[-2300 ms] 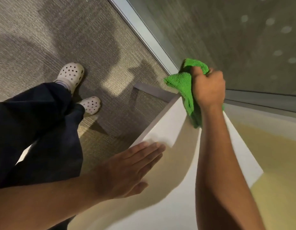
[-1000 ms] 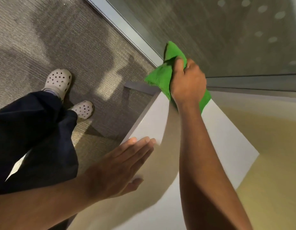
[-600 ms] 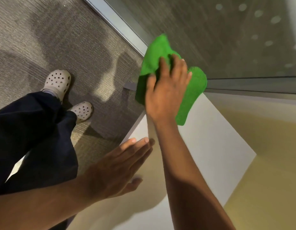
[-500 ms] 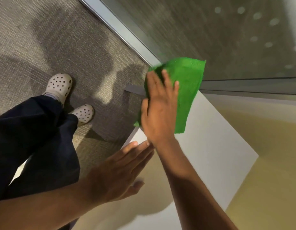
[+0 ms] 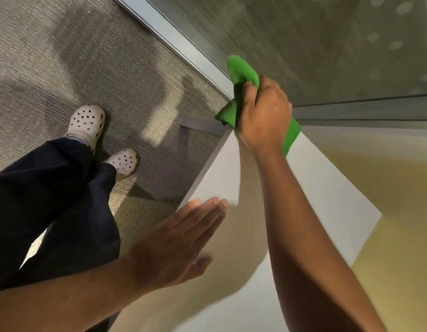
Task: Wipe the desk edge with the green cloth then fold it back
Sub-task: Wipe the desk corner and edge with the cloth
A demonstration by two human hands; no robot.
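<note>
The green cloth (image 5: 242,75) is bunched up in my right hand (image 5: 265,113), which presses it against the far corner of the white desk (image 5: 322,188). Parts of the cloth stick out above, left and right of the fist. My left hand (image 5: 181,243) lies flat with straight fingers on the desk's left edge, nearer to me, holding nothing. The desk edge (image 5: 205,168) runs from my left fingertips up to the cloth.
A glass partition with a metal frame (image 5: 174,37) runs diagonally behind the desk corner. Grey carpet (image 5: 64,56) lies to the left, where dark trousers (image 5: 52,200) and pale clogs (image 5: 86,121) stand. A yellowish surface (image 5: 394,212) borders the desk on the right.
My right hand had flattened and spread the cloth over the corner; now it has closed into a fist, bunching the cloth at the far corner. My left hand has stayed in place.
</note>
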